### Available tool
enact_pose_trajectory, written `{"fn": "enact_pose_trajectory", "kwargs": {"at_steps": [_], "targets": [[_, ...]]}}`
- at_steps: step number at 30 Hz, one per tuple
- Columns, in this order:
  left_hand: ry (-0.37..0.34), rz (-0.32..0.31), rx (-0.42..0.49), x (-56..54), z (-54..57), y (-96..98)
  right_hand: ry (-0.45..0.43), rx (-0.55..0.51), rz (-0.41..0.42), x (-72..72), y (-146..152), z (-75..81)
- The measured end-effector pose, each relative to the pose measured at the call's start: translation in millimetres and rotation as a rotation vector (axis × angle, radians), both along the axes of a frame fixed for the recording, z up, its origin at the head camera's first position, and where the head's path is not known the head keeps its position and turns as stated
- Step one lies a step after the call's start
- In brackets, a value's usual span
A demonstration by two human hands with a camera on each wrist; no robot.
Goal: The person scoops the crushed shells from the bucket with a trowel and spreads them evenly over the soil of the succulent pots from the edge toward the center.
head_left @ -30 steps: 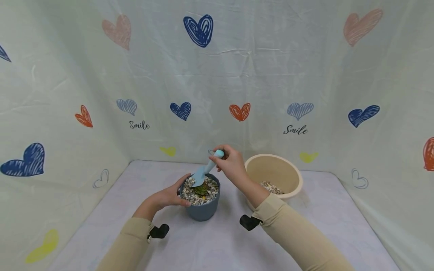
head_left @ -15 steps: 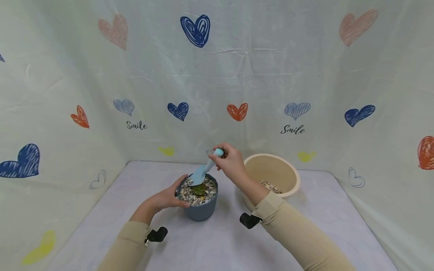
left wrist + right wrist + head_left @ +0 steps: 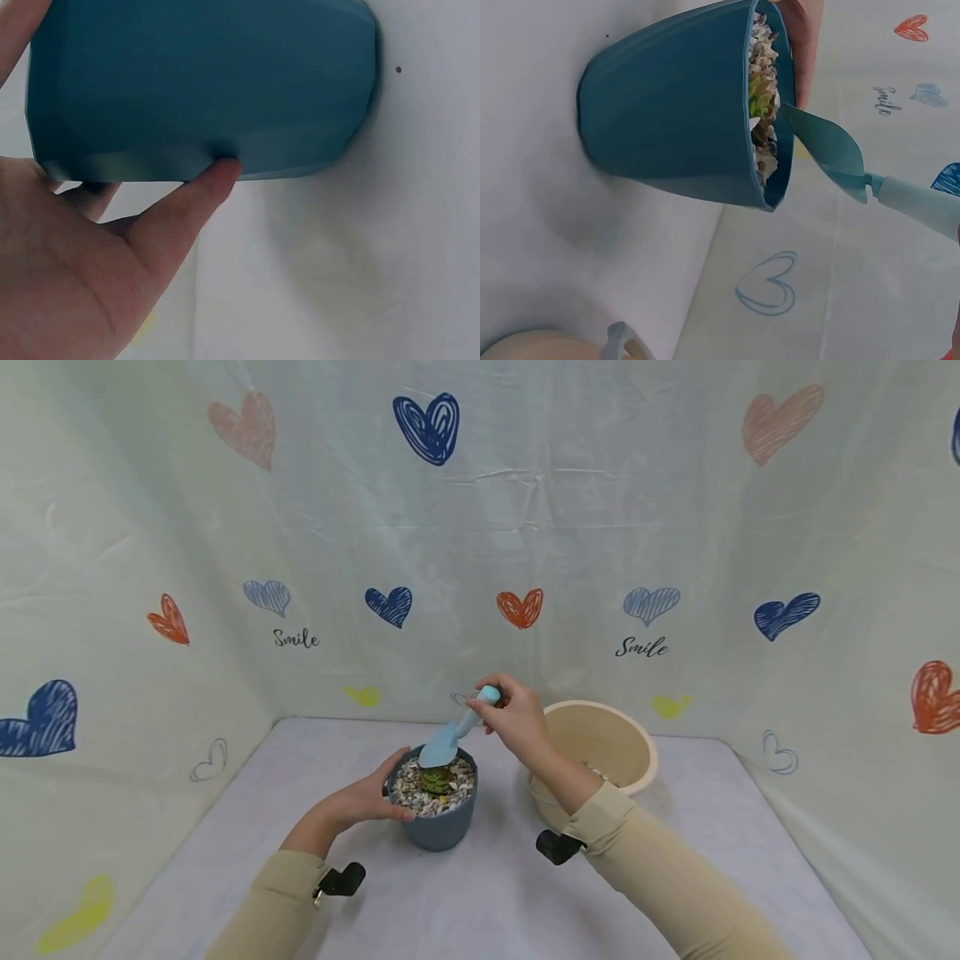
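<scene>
A blue-grey flower pot (image 3: 438,828) stands upright on the table, filled with pale gravel (image 3: 408,790) around a small green succulent (image 3: 435,781). My left hand (image 3: 367,797) grips the pot from the left, thumb on the near side; in the left wrist view the thumb (image 3: 191,206) presses on its wall. My right hand (image 3: 517,720) pinches the handle of a light blue trowel (image 3: 440,746). The trowel's blade (image 3: 832,154) is tilted down over the pot's far rim, its tip close to the plant and gravel. Most right-hand fingers are outside the right wrist view.
To the right stands a larger cream tub (image 3: 600,739) with some gravel in the bottom, partly hidden by my right forearm. A white cloth with printed hearts (image 3: 525,527) hangs behind the table (image 3: 465,910). A small dark speck (image 3: 398,70) lies near the pot.
The trowel has lifted slightly and shifted a little to the right relative to the pot, showing more of the succulent. My left hand keeps its grip. The whole head view has drifted slightly.
</scene>
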State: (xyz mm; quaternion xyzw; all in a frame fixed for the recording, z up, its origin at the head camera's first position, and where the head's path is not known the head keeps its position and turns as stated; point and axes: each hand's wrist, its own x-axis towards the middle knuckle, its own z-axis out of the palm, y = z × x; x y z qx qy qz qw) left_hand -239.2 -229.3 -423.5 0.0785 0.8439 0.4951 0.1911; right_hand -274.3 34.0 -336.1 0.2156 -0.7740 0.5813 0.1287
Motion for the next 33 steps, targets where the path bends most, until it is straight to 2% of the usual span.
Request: {"fn": "enact_pose_trajectory", "kwargs": {"at_steps": [5, 8, 10, 17, 21, 24, 28, 33], "targets": [[0.002, -0.017, 0.001, -0.3, 5.5, 2.6, 0.003, -0.013, -0.019, 2.1, 11, 2.3], [0.023, -0.034, -0.029, -2.4, 9.6, 4.8, -0.006, -0.036, -0.023, 5.2, 21, 5.4], [0.062, -0.047, -0.047, -4.4, 13.6, 6.1, -0.016, -0.055, -0.026, 6.7, 30, 7.1], [0.274, -0.056, -0.146, -9.4, 33.2, 23.2, -0.041, -0.127, -0.069, 11.9, 66, 9.7], [0.381, -0.049, -0.193, -8.7, 43.7, 42.8, -0.049, -0.144, -0.084, 17.1, 88, 10.4], [0.428, -0.027, -0.194, -6.0, 50.2, 61.8, -0.042, -0.142, -0.103, 21.5, 106, 10.9], [0.433, -0.001, -0.139, 0.0, 54.9, 93.3, -0.03, -0.154, -0.136, 29.5, 131, 11.6], [0.426, 0.008, -0.063, 2.9, 49.6, 132.4, 0.007, -0.171, -0.245, 43.8, 157, 11.0]]}}
